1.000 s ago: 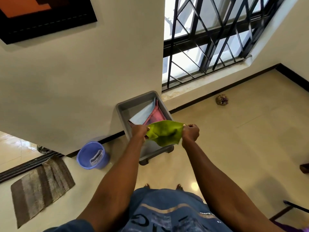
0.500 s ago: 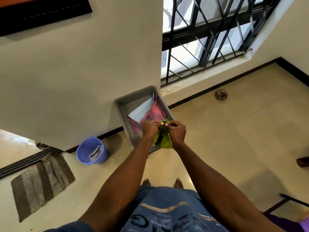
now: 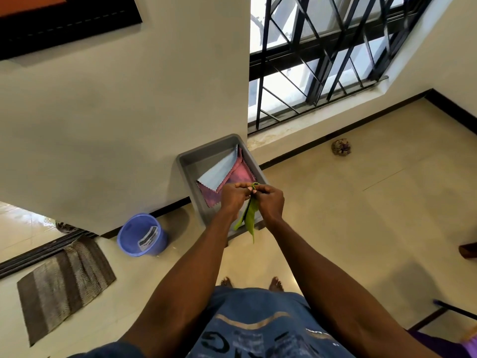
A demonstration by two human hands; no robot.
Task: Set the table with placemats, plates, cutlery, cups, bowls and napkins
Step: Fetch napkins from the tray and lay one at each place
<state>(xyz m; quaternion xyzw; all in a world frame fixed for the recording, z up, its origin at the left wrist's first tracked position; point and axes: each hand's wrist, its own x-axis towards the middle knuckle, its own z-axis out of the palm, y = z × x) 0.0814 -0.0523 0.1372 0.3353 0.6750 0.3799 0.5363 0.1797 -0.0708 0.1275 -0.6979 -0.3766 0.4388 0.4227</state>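
From my remote view, a blue bucket (image 3: 141,235) on the left carries a white label whose print I cannot read. My left hand (image 3: 234,196) and right hand (image 3: 269,200) meet over the grey tray (image 3: 192,161), the fingers (image 3: 242,186) of both pinching the top of a lime-green napkin (image 3: 249,215) that hangs folded and narrow. In the tray lie 2 zigzag-edged napkins, pale blue (image 3: 219,171) over pink (image 3: 238,177).

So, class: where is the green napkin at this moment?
In the head view, centre frame, the green napkin hangs folded between the left hand and right hand, which pinch its top edge above the grey tray.
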